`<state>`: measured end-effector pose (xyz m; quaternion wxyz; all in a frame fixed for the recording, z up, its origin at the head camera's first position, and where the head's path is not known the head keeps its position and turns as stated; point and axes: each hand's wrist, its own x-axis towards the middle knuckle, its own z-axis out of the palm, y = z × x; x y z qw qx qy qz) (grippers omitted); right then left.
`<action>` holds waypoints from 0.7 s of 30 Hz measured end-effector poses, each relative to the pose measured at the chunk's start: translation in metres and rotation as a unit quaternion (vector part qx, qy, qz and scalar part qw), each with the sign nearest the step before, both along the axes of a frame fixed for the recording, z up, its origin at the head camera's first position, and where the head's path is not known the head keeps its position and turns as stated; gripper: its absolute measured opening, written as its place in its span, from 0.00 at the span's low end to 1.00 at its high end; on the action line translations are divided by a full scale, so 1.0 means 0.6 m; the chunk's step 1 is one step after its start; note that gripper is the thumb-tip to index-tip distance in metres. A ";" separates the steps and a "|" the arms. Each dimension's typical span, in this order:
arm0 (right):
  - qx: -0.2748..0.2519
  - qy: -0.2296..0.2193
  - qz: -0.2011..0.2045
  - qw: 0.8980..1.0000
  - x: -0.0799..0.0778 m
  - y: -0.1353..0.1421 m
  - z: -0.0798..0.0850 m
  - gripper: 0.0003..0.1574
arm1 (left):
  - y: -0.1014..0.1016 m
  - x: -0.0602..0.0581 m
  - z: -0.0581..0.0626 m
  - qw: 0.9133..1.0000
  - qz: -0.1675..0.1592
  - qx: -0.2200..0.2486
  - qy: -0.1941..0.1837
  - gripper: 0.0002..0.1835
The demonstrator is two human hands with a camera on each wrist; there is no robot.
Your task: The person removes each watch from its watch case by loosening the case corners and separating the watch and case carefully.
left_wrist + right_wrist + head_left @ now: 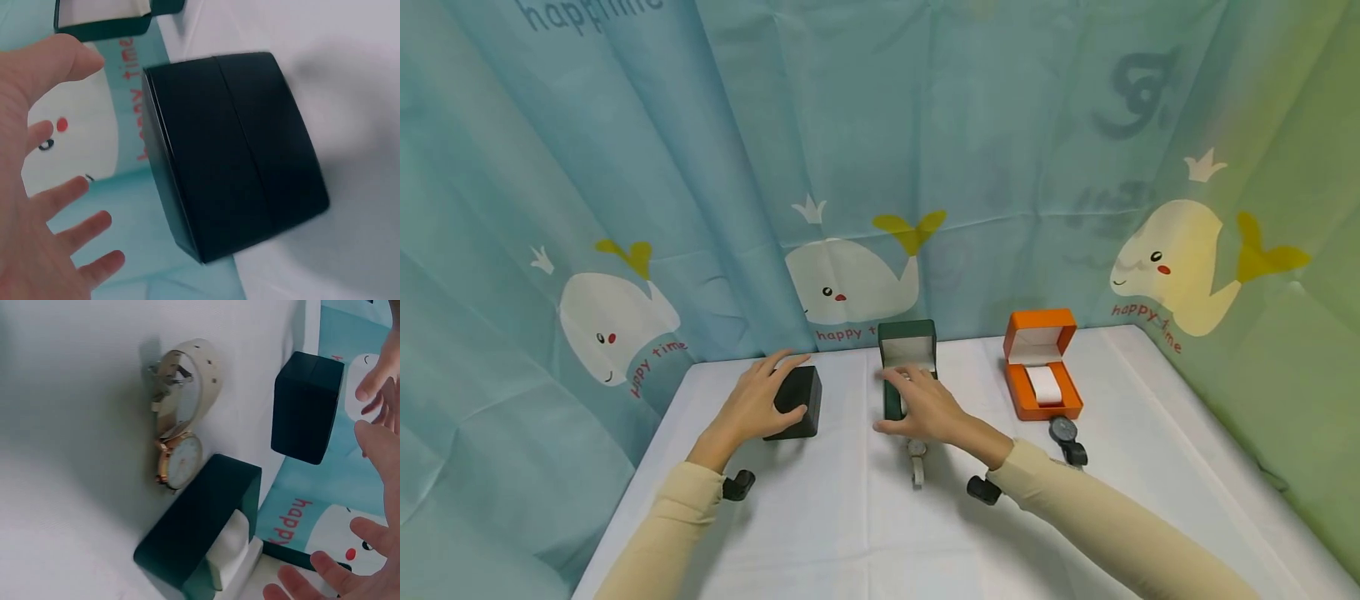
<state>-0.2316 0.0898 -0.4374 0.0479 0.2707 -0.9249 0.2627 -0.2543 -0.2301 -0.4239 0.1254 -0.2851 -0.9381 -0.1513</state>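
Note:
A closed dark box (806, 402) stands at the table's left. My left hand (752, 408) is over it with fingers and thumb spread, and the left wrist view shows a gap between hand and box (231, 156). At the middle is a dark green watch box (907, 331) with its lid raised and a pale cushion (228, 550) inside. Above this box my right hand (925, 408) has its fingers spread and holds nothing. It partly hides the box in the head view. In front of the green box lies a watch (181, 459) with a white strap and rose-gold case.
To the right, an orange watch box (1041, 323) stands with its lid up, a white cushion (1043, 386) inside. A dark watch (1064, 430) with a black strap lies before it. Behind the white-covered table (850, 533) hangs a blue curtain (1000, 125) with whale prints.

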 end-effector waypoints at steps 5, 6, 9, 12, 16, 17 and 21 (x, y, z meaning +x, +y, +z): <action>0.015 -0.014 0.018 1.000 -0.009 -0.015 0.009 0.52 | -0.025 0.003 -0.004 0.998 0.018 0.019 -0.053 0.45; 0.017 -0.016 0.023 0.999 -0.011 -0.018 0.010 0.53 | -0.030 0.004 -0.004 0.997 0.022 0.022 -0.064 0.46; 0.009 -0.023 0.039 0.999 -0.017 -0.028 0.012 0.54 | -0.046 0.005 -0.008 0.995 0.034 0.034 -0.091 0.50; -0.001 -0.032 0.053 0.998 -0.023 -0.039 0.012 0.55 | -0.060 0.004 -0.011 0.992 0.043 0.048 -0.108 0.54; -0.005 -0.042 0.065 0.997 -0.030 -0.054 0.007 0.56 | -0.074 0.002 -0.016 0.989 0.050 0.064 -0.126 0.58; -0.005 -0.044 0.069 0.997 -0.032 -0.057 0.006 0.57 | -0.076 0.001 -0.017 0.988 0.053 0.067 -0.132 0.58; -0.005 -0.042 0.090 0.995 -0.044 -0.073 0.002 0.58 | -0.088 -0.003 -0.026 0.983 0.067 0.080 -0.154 0.61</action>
